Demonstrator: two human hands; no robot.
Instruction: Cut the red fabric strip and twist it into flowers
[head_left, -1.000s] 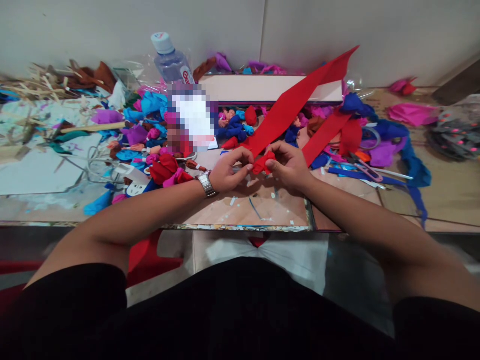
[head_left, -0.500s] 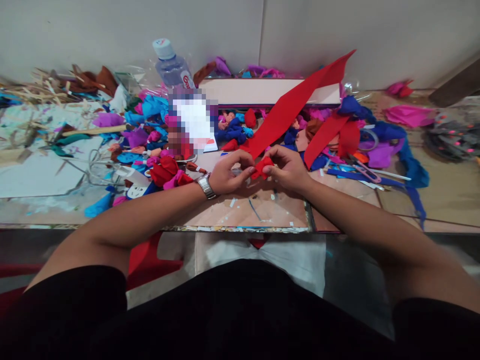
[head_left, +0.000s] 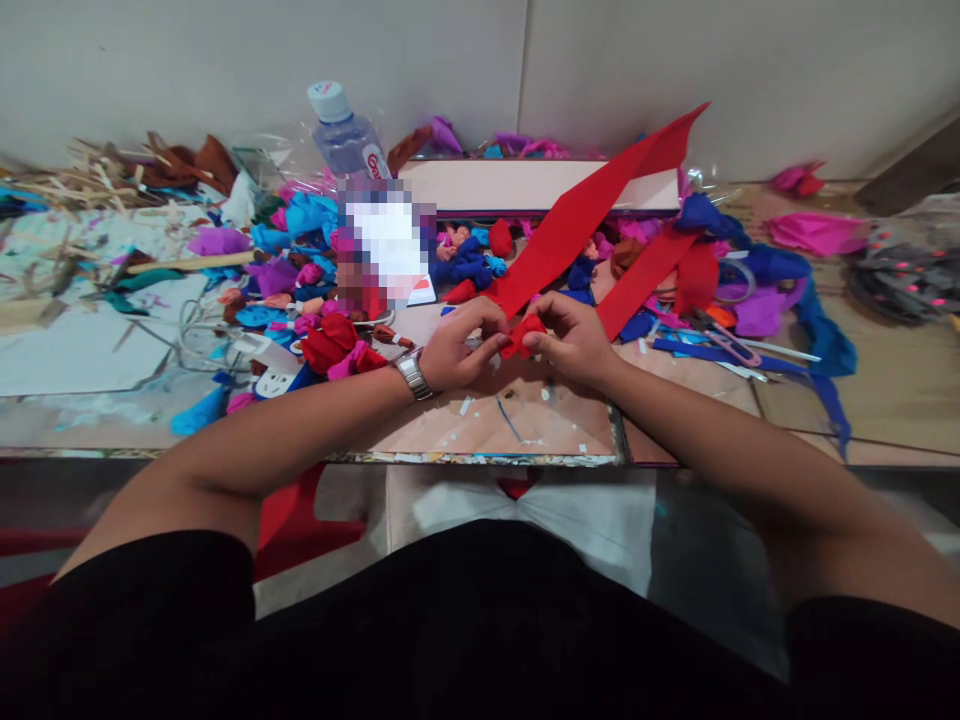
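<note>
A long red crepe strip point(head_left: 592, 205) runs from my hands up and to the right, its free end lifted above a white box point(head_left: 517, 182). My left hand point(head_left: 459, 345), with a metal watch on the wrist, pinches the rolled red end point(head_left: 523, 335) of the strip from the left. From the right, my right hand point(head_left: 574, 335) pinches the same rolled end with closed fingers. Both hands hover just above the brown board point(head_left: 525, 415) at the table's near edge.
Many small rolled paper pieces in red, blue, pink and purple point(head_left: 330, 275) litter the table. A water bottle point(head_left: 343, 130) stands at the back. A second red strip point(head_left: 649, 272) and pink-handled scissors point(head_left: 724, 338) lie to the right. Wooden sticks point(head_left: 90, 175) are piled far left.
The view shifted slightly downward. My fingers have worked the rolled red end a little tighter, and the strip's free end has barely moved.
</note>
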